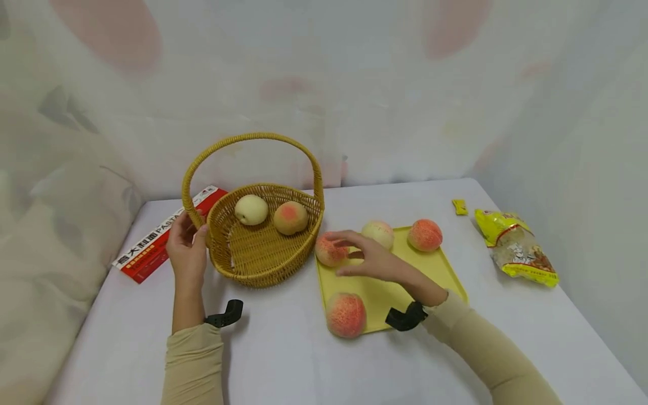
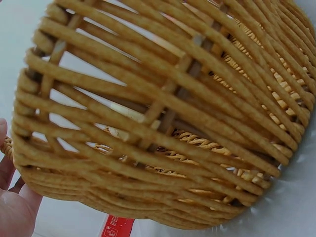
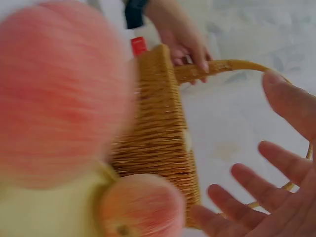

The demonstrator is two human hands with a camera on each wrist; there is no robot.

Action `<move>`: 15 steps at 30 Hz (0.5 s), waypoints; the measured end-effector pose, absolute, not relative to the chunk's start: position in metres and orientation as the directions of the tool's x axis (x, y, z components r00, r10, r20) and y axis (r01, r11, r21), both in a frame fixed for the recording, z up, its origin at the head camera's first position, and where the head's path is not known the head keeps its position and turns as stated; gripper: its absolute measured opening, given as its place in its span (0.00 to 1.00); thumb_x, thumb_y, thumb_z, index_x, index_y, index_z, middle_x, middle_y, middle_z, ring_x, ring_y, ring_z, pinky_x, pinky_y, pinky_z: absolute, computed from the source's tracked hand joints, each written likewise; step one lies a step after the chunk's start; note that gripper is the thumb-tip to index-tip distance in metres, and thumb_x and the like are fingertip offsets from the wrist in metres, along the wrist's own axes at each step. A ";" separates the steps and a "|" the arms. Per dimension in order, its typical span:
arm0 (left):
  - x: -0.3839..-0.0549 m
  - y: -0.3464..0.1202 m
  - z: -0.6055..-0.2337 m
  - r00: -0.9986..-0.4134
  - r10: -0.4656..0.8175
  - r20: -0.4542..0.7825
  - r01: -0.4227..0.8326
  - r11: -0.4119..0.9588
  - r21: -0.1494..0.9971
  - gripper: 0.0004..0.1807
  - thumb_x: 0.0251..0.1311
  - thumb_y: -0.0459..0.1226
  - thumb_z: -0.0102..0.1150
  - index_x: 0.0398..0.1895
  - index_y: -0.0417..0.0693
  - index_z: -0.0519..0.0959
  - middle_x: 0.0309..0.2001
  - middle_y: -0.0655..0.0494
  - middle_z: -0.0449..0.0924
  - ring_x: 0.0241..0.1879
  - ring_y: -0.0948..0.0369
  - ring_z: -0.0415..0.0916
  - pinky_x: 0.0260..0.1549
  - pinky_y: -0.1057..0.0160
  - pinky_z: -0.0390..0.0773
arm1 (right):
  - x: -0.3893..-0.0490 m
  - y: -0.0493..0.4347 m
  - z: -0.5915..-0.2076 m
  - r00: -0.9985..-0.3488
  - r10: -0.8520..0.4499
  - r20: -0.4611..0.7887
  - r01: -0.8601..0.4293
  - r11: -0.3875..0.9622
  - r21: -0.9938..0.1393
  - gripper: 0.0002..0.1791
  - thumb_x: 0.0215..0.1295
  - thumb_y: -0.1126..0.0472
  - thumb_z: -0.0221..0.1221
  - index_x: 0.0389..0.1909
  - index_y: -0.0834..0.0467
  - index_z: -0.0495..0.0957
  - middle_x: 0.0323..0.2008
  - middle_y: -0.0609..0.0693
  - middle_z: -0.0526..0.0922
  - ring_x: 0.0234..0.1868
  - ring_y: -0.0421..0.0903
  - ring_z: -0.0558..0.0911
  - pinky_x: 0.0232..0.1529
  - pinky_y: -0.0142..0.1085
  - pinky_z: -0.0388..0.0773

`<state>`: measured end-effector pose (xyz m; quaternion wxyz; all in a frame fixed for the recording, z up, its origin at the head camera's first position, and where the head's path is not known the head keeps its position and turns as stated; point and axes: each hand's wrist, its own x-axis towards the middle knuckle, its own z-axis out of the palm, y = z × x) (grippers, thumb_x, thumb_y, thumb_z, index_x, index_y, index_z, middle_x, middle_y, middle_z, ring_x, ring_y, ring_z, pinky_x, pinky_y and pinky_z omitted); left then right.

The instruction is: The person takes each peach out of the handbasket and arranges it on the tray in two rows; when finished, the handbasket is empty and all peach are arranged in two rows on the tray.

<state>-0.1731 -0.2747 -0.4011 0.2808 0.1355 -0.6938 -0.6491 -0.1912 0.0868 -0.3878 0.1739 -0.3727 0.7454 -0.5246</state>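
Presently, our right hand [image 1: 372, 259] grasps nothing: its fingers are spread near the peach [image 1: 326, 254] at the left edge of the yellow tray [image 1: 377, 309], just beside the basket [image 1: 270, 275]. Our left hand [image 1: 187, 247] grips the handle [image 1: 253, 136] at its left foot. For a good hold, we think the right fingers should close softly around the sides of the peach, and the left should hold the basket steady. This peach is nearly round, so we find no clear long axis; in the right wrist view, its dark dimple seems to face the camera.
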 end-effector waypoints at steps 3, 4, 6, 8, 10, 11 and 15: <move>-0.173 -0.275 -0.403 -0.805 -0.550 0.221 0.173 0.138 0.975 0.24 0.61 0.32 0.54 0.61 0.58 0.69 0.57 0.51 0.70 0.57 0.60 0.66 0.55 0.69 0.69 | -0.214 0.070 -0.372 -0.662 -0.729 0.175 -0.345 0.088 -0.934 0.32 0.56 0.66 0.63 0.63 0.59 0.64 0.64 0.56 0.64 0.63 0.56 0.65 0.58 0.51 0.68; -0.174 -0.275 -0.404 -0.805 -0.549 0.226 0.174 0.146 0.974 0.24 0.61 0.31 0.54 0.61 0.58 0.69 0.57 0.50 0.70 0.57 0.60 0.66 0.55 0.69 0.69 | -0.222 0.063 -0.367 -0.661 -0.727 0.186 -0.346 0.076 -0.935 0.31 0.57 0.66 0.62 0.63 0.58 0.64 0.64 0.56 0.64 0.62 0.55 0.66 0.58 0.48 0.68; -0.174 -0.275 -0.405 -0.803 -0.549 0.231 0.177 0.151 0.973 0.25 0.61 0.31 0.54 0.61 0.58 0.69 0.57 0.50 0.70 0.56 0.59 0.67 0.55 0.69 0.70 | -0.239 0.049 -0.360 -0.660 -0.727 0.191 -0.360 0.083 -0.929 0.30 0.58 0.65 0.62 0.62 0.57 0.65 0.63 0.56 0.65 0.62 0.54 0.66 0.58 0.44 0.69; -0.173 -0.276 -0.406 -0.803 -0.548 0.232 0.180 0.149 0.972 0.24 0.61 0.31 0.54 0.61 0.58 0.69 0.57 0.50 0.70 0.56 0.59 0.67 0.54 0.70 0.70 | -0.255 0.034 -0.356 -0.663 -0.728 0.174 -0.379 0.126 -0.917 0.30 0.58 0.64 0.62 0.62 0.57 0.66 0.63 0.56 0.66 0.62 0.55 0.67 0.58 0.43 0.69; -0.174 -0.276 -0.406 -0.801 -0.546 0.245 0.197 0.145 0.969 0.24 0.61 0.30 0.54 0.60 0.57 0.70 0.56 0.49 0.70 0.56 0.59 0.67 0.53 0.69 0.70 | -0.270 0.019 -0.354 -0.670 -0.728 0.145 -0.398 0.188 -0.898 0.30 0.58 0.63 0.62 0.62 0.58 0.66 0.62 0.57 0.66 0.62 0.58 0.66 0.59 0.44 0.68; -0.174 -0.276 -0.406 -0.800 -0.545 0.252 0.206 0.146 0.968 0.24 0.61 0.30 0.54 0.60 0.57 0.70 0.56 0.48 0.71 0.56 0.58 0.67 0.53 0.69 0.71 | -0.276 0.011 -0.354 -0.673 -0.728 0.129 -0.407 0.220 -0.886 0.30 0.58 0.62 0.62 0.61 0.59 0.66 0.62 0.57 0.66 0.62 0.58 0.65 0.60 0.45 0.67; -0.173 -0.275 -0.405 -0.795 -0.542 0.271 0.227 0.148 0.963 0.24 0.61 0.30 0.54 0.60 0.54 0.70 0.56 0.46 0.71 0.55 0.58 0.68 0.53 0.69 0.71 | -0.298 -0.016 -0.364 -0.674 -0.737 0.058 -0.439 0.336 -0.833 0.30 0.58 0.60 0.62 0.62 0.62 0.65 0.62 0.57 0.66 0.64 0.55 0.63 0.63 0.44 0.62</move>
